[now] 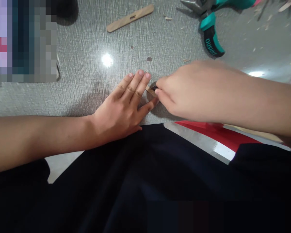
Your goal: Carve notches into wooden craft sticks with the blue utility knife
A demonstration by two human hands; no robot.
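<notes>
My left hand [124,103] lies flat on the grey table [87,64], fingers stretched out and together, pressing down a small wooden stick piece [150,91] that shows only between the two hands. My right hand [184,90] is closed in a pinch right beside the left fingertips, gripping a small dark tool [154,87] against the wood. Most of the tool and the wood is hidden under the fingers.
A notched wooden stick [130,17] lies at the back of the table. Teal-handled pliers [210,32] rest at the back right among wood chips. A blurred-out object stands at the far left. My dark clothing fills the foreground, with a red and white edge at the right.
</notes>
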